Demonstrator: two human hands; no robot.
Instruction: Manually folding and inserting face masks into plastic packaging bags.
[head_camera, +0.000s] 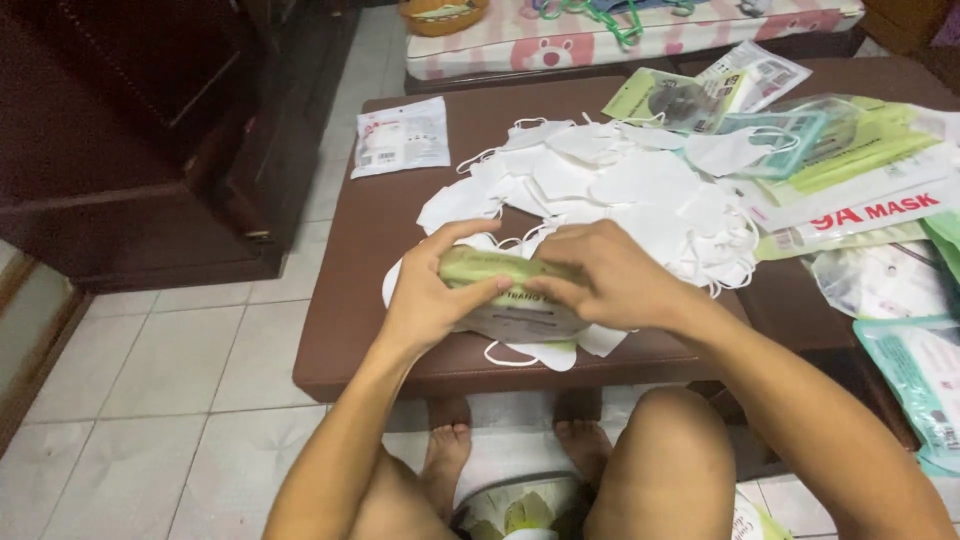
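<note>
Both hands, left hand (428, 297) and right hand (600, 277), grip green packet (500, 270).

Green-topped pouch (510, 295) in hand; white packet (401, 136) far left.

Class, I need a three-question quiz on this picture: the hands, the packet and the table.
1. True or false: both hands grip the green packet.
2. What lies heaped on the brown table? A white masks B spoons C books
3. Fill in: the lone white packet lies to the ____ of the mask pile.

Key: 1 true: left hand and right hand both hold it. 2 A. 3 left.
</note>
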